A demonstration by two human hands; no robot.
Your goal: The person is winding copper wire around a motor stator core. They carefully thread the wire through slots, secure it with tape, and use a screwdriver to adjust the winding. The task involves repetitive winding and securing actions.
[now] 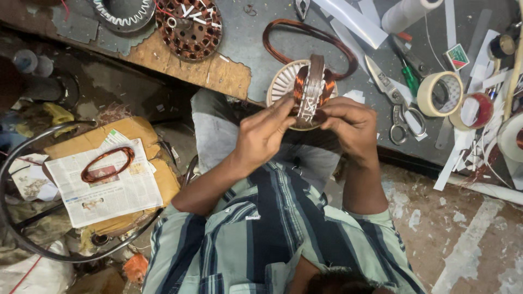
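Both my hands hold a round motor stator point(311, 87) on edge, its copper windings showing on either side of a brown band. My left hand point(264, 136) grips its lower left side with the fingers pressed against the windings. My right hand point(351, 124) clasps the lower right side. Behind the stator, a white ribbed disc point(282, 81) rests at the edge of the grey workbench point(245, 38). A loose loop of copper wire point(283, 30) lies just beyond it.
Scissors point(393, 100), a green-handled screwdriver point(409, 79), tape rolls point(439, 93) and white paper strips point(354, 22) lie at the right. Two more stators point(188, 24) sit at the bench's far left. Lower left, a copper coil point(107, 164) lies on a newspaper point(109, 193).
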